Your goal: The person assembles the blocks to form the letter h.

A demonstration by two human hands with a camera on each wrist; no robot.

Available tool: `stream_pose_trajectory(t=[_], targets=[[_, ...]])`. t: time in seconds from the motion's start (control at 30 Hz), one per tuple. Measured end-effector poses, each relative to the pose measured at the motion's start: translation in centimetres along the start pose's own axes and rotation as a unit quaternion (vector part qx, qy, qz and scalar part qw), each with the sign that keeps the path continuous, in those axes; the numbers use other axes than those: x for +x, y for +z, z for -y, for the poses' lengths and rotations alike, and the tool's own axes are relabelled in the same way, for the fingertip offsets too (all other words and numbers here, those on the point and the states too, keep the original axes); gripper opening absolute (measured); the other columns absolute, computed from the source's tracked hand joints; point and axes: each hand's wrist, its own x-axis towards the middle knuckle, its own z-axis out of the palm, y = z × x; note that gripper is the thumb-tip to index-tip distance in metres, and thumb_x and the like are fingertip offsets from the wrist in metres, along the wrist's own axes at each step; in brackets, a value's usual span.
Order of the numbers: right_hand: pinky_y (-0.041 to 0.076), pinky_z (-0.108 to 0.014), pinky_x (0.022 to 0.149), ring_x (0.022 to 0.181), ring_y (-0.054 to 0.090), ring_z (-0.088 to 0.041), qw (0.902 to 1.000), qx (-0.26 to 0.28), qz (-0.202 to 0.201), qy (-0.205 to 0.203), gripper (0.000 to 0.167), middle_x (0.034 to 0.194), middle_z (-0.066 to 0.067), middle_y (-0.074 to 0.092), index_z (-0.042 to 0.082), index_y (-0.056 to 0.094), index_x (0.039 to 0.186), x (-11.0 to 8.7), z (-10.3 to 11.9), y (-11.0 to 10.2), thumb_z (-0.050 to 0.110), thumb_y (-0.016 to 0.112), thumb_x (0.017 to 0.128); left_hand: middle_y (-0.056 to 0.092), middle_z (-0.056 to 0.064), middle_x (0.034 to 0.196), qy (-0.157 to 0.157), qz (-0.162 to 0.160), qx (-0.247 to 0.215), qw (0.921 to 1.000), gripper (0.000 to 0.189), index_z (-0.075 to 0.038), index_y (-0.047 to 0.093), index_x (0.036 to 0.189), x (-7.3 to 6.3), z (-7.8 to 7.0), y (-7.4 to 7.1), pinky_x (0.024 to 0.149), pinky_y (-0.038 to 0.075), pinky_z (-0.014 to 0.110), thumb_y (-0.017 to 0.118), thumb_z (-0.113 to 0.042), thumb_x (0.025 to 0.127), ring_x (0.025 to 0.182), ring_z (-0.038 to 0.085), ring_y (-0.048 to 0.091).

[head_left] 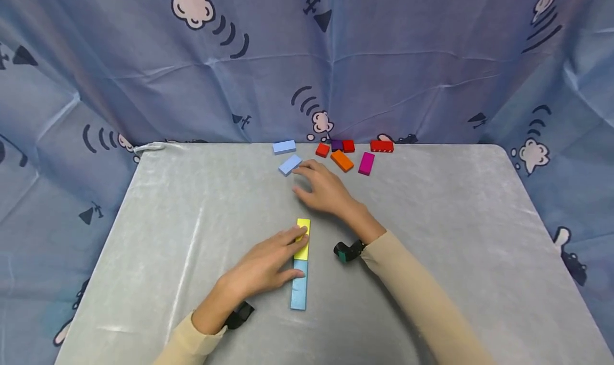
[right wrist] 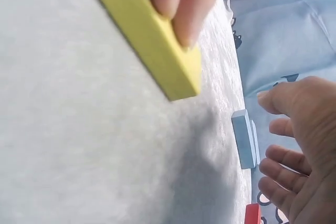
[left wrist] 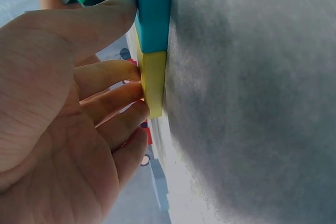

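Observation:
A yellow block [head_left: 303,222] and a sky-blue block [head_left: 298,294] lie end to end in a straight line on the table. My left hand [head_left: 266,261] rests over them from the left, fingertips on the yellow block and thumb on the sky-blue one. At the back, my right hand [head_left: 326,190] reaches toward a pale blue block [head_left: 289,165], its fingertips overlapping that block's right end in the head view. In the right wrist view, a gap shows between the right thumb and fingers, with nothing held there.
Another pale blue block [head_left: 284,147] lies just behind. To the right are a small red block [head_left: 322,150], a purple block [head_left: 337,145], an orange block [head_left: 342,161], a magenta block [head_left: 366,163] and a longer red block [head_left: 381,146]. A patterned curtain [head_left: 384,88] borders the table.

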Motion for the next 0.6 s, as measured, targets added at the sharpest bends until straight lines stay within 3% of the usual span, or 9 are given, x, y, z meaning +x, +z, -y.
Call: stream_pose_trajectory(t=[0.3, 0.6], targets=[[0.049, -0.05, 0.12, 0.136, 0.059, -0.033, 0.9995, 0.016, -0.01, 0.027, 0.047, 0.148, -0.016, 0.06, 0.008, 0.066, 0.142, 2.8, -0.9, 0.7, 0.032, 0.07, 0.101, 0.04, 0.013, 0.17, 0.006, -0.002, 0.009, 0.9999, 0.077, -0.001, 0.048, 0.157, 0.0, 0.1, -0.1, 0.132, 0.035, 0.044, 0.077, -0.039, 0.097, 0.16, 0.029, 0.037], [0.052, -0.05, 0.115, 0.134, 0.058, -0.033, 0.9992, 0.005, -0.008, 0.039, 0.056, 0.149, -0.016, 0.057, 0.008, 0.065, 0.144, 3.8, -1.0, 1.3, 0.038, 0.074, 0.098, 0.04, 0.013, 0.17, 0.008, -0.001, 0.002, 1.0, 0.077, -0.002, 0.048, 0.158, 0.0, 0.3, 0.0, 0.132, 0.033, 0.043, 0.077, -0.039, 0.097, 0.16, 0.029, 0.038]])
